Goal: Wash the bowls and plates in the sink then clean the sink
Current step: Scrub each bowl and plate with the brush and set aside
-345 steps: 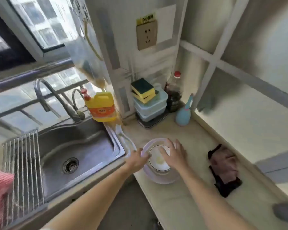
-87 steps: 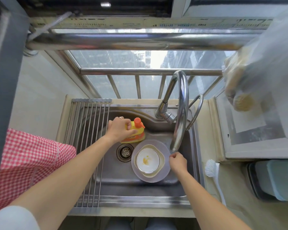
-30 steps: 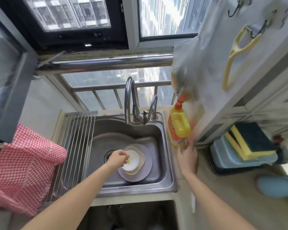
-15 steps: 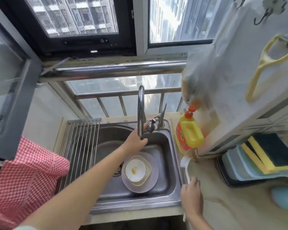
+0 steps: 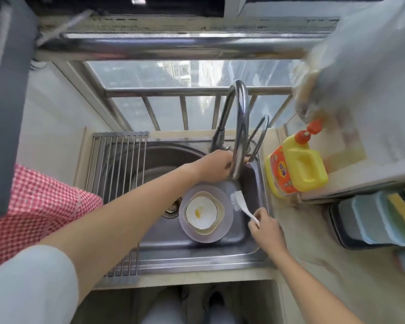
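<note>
A steel sink [image 5: 197,256] holds a stack: a lilac plate [image 5: 227,228] at the bottom, a cream bowl [image 5: 221,210] on it, and a white bowl [image 5: 201,212] with a yellow smear on top. My left hand [image 5: 216,166] grips the curved chrome tap [image 5: 240,127] near its base. My right hand [image 5: 265,231] holds the handle of a white dish brush [image 5: 240,203], whose bristle head hangs over the plate's right rim. No water stream is visible.
A yellow detergent bottle [image 5: 297,163] stands right of the sink. A roll-up drying rack [image 5: 117,174] covers the sink's left part. Red checked cloth [image 5: 33,216] hangs at left. Stacked containers with sponges [image 5: 384,220] sit at right. The drain [image 5: 171,208] lies left of the plate.
My right hand picked the brush up from the counter and brought it over the sink. My left hand stays on the tap. The camera tilted down.
</note>
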`<state>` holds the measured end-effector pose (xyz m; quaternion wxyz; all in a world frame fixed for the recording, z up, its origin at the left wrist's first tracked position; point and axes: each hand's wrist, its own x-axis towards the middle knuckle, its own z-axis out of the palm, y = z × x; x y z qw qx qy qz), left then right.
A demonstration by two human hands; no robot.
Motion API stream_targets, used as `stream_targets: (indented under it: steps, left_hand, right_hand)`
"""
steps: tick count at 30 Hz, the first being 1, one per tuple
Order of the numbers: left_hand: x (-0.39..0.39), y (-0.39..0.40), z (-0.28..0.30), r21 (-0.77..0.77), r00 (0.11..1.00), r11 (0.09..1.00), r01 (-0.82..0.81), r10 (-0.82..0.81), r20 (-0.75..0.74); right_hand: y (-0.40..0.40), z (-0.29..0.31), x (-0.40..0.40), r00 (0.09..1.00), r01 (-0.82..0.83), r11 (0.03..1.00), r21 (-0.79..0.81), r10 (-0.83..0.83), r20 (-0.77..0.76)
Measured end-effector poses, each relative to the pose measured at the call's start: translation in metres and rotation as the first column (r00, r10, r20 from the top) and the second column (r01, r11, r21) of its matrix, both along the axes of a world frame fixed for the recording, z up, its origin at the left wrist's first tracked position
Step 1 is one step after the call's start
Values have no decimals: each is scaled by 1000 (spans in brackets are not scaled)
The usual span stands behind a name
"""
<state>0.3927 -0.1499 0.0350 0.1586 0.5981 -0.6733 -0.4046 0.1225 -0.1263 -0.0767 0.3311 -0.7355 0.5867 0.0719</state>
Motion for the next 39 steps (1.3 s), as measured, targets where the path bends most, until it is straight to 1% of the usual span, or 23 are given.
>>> stream_targets:
  steps: [3, 5, 7, 9, 12, 18, 23, 25, 28, 31, 33, 34, 35, 36, 37, 38, 39]
  left_hand:
    - [-1, -1, -5, 1, 999, 999, -41, 41, -2]
    - [-4, 0, -9, 3, 995, 996, -84, 84, -51]
    - [-5, 0, -16, -24, 991, 994, -106, 104, -80]
    - [-5, -1, -26, -60, 992, 992, -111, 107, -61]
    - [-4, -3, -39, -73, 991, 988, -133, 131, -37]
    - [-7, -4, -49, -125, 980, 974, -189, 178, -91]
    - [-11, -10, -47, -145, 971, 962, -232, 220, -95]
    - [-11, -15, -42, -196, 979, 959, -206, 201, -45]
    - [-7, -22, -38, -276, 988, 955, -104, 131, 82]
    - [-8, -29, -37, -334, 976, 942, 21, 54, 213]
    - [-12, -33, -30, -357, 961, 931, 71, 32, 275]
    - [-11, -36, -28, -344, 956, 937, 66, 39, 290]
    - [-5, -39, -32, -327, 956, 945, 22, 76, 283]
    - [3, -43, -42, -337, 940, 941, -41, 151, 308]
    - [11, -44, -50, -307, 922, 948, -86, 193, 336]
    - [17, -40, -52, -253, 909, 961, -111, 201, 366]
    - [20, -35, -53, -233, 910, 967, -103, 186, 371]
  right_hand:
    - [-16, -13, 2, 997, -29, 997, 68, 34, -66]
    - [-20, -21, 7, 994, -47, 997, 67, 53, -93]
    - [-20, -24, 16, 996, -41, 996, 79, 47, -74]
    - [-19, -27, 26, 997, -36, 996, 87, 41, -63]
    - [-17, -29, 37, 995, -54, 994, 96, 62, -77]
    - [-14, -30, 39, 999, 26, 993, 112, -23, -22]
    - [-9, -28, 35, 995, 91, 992, 87, -94, 37]
    - [-7, -30, 34, 994, 100, 992, 79, -103, 35]
    - [-6, -32, 33, 995, 88, 993, 77, -91, 29]
    - [-6, -33, 33, 995, 92, 992, 85, -95, 28]
    - [-5, -35, 32, 994, 100, 992, 77, -102, 29]
    - [-5, -34, 32, 994, 103, 992, 68, -105, 33]
    - [-5, -35, 32, 994, 103, 993, 62, -106, 37]
    - [-4, -34, 32, 994, 102, 993, 61, -104, 40]
    - [-3, -33, 32, 994, 101, 993, 62, -104, 45]
    - [-2, -32, 32, 993, 103, 993, 60, -106, 50]
    - [-1, -32, 31, 993, 105, 993, 55, -108, 51]
